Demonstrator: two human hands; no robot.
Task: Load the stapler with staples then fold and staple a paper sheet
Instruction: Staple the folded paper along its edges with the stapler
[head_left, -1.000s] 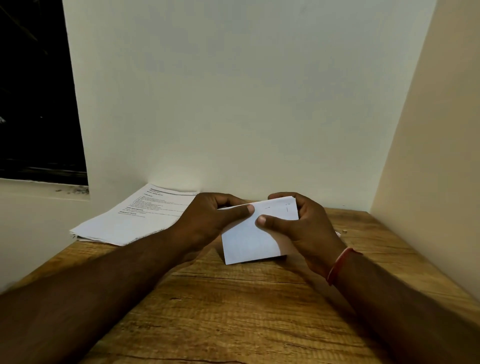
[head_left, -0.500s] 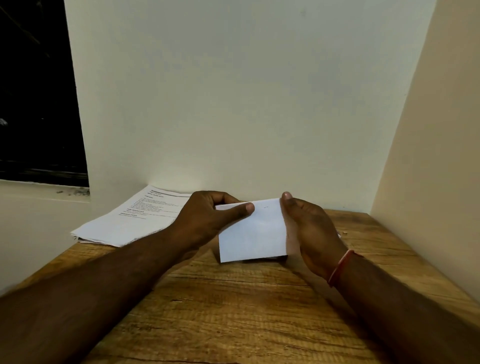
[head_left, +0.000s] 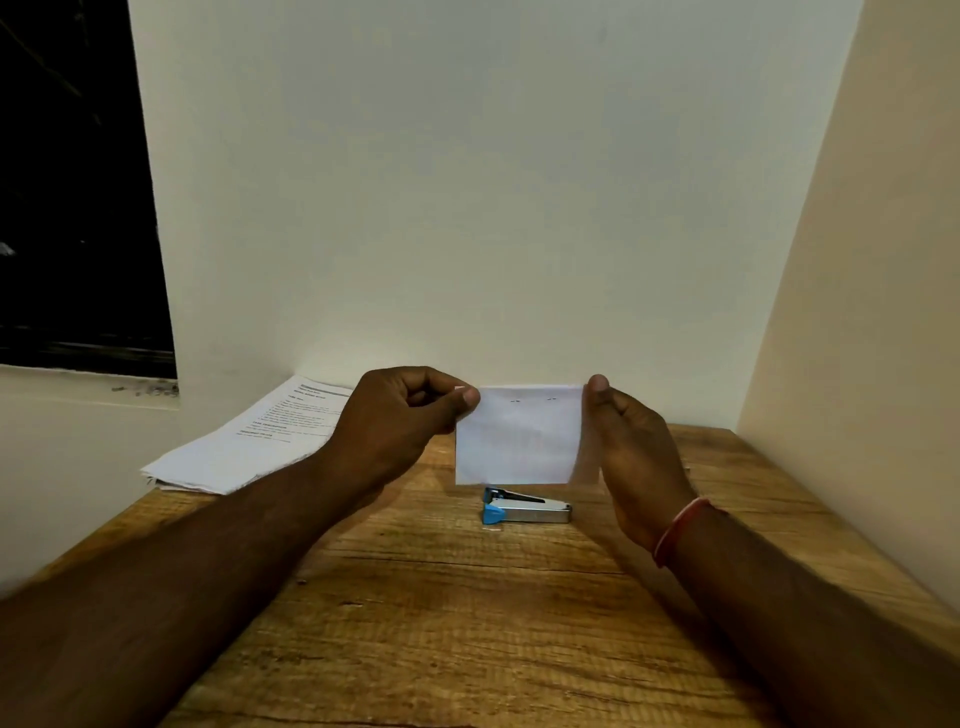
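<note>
A folded white paper sheet (head_left: 519, 441) stands upright in the air above the wooden table (head_left: 467, 597), with two small staples near its top edge. My left hand (head_left: 402, 415) pinches its upper left corner between thumb and fingers. My right hand (head_left: 631, 447) grips its right edge, thumb at the top corner. Just below the sheet, a small metal stapler (head_left: 524, 506) with a blue end lies flat on the table, untouched. A tiny strip of staples (head_left: 492, 529) lies in front of it.
A stack of printed papers (head_left: 249, 441) lies at the table's far left against the wall. Walls close the table at the back and right. A dark window (head_left: 72, 182) is at the left.
Both hands have lifted the folded sheet off the table and hold it upright, which uncovers the stapler beneath. The right hand slid from covering the sheet to holding its right edge.
</note>
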